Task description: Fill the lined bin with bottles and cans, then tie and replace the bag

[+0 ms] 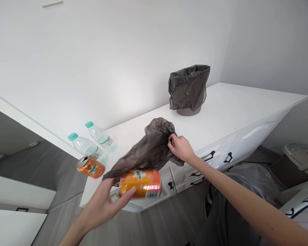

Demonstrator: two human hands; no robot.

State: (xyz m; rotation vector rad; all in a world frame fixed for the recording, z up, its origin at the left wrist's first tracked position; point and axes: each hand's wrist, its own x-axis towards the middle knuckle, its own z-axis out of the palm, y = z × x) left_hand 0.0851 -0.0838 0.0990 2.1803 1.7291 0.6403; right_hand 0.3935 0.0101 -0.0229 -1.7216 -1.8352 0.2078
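My left hand (106,201) is closed around an orange soda can (141,184), which lies on its side in the air before the cabinet's front edge. The fingers of that hand are partly hidden behind the can and the bag's edge. A thin dark plastic bag (149,147) stretches between my hands over the cabinet top. With fingers pinched, my right hand (181,147) grips the bunched right part of this bag. Left of the bag, a second orange can (90,166) stands with its opening showing, beside two clear bottles (86,145) (100,133) with green caps.
A small bin (188,111) lined with a dark bag (188,90) stands at the back of the white cabinet top (236,109), near the wall. Black-handled drawers (210,156) line the cabinet front. At the right is a pale piece of furniture (300,157).
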